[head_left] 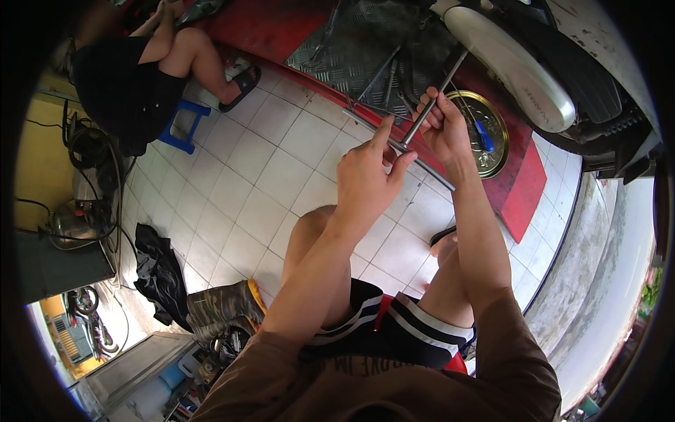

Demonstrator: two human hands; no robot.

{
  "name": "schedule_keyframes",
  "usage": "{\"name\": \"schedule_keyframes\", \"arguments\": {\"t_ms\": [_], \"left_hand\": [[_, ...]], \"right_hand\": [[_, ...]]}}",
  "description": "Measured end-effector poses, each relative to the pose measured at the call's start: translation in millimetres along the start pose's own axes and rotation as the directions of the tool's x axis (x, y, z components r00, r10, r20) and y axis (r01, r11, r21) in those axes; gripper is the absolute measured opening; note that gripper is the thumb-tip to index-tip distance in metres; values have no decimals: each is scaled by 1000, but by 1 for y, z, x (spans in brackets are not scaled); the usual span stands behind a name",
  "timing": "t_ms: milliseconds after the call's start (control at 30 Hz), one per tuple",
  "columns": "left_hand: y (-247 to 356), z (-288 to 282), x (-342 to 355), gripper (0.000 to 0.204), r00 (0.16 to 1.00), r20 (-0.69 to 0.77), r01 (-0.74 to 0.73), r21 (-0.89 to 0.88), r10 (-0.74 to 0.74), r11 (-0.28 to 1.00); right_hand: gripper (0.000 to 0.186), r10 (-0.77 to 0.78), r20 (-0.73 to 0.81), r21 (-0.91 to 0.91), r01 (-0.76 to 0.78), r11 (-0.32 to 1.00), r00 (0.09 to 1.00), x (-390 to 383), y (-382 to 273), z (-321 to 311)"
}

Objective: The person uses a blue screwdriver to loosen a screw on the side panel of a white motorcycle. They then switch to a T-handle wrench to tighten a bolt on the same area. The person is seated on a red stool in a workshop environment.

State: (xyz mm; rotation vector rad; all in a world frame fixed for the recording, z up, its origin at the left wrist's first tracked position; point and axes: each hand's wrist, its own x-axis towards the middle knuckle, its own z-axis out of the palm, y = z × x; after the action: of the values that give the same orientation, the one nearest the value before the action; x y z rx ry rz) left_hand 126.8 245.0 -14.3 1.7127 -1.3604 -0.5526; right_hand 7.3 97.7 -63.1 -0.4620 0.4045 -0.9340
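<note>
A steel T-handle wrench [417, 124] slants from the middle of the view up toward the motorcycle at the upper right. My right hand [447, 126] is closed around its shaft, a little beyond the crossbar. At the crossbar [434, 176], my left hand [369, 172] has its thumb and bent fingers about the bar near the joint, the index finger reaching along it. Part of the left fingers is hidden behind the palm. The wrench's far tip ends beside the motorcycle's silver exhaust cover [512, 67]; what it meets there is too dark to make out.
A red work platform [517, 204] with a tread-plate mat [309, 60] carries loose tools. On it, a round golden tray [500, 116] holds a blue-handled screwdriver [484, 135]. At upper left a person sits on a blue stool [186, 126]. Black cloth [158, 274] lies on the tiles.
</note>
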Motion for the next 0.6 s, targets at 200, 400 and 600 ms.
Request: {"name": "schedule_keyframes", "arguments": {"t_ms": [200, 400, 600], "left_hand": [[-2, -3, -3, 43, 1000, 11, -28, 120, 27, 992], [-11, -7, 4, 32, 979, -65, 200, 169, -192, 965], [-10, 3, -3, 24, 981, 34, 182, 217, -193, 959]], "right_hand": [[16, 8, 57, 27, -10, 1000, 998, -1, -7, 1], [17, 35, 136, 227, -65, 972, 990, -6, -7, -4], [22, 217, 350, -179, -162, 970, 911, -31, 8, 6]]}}
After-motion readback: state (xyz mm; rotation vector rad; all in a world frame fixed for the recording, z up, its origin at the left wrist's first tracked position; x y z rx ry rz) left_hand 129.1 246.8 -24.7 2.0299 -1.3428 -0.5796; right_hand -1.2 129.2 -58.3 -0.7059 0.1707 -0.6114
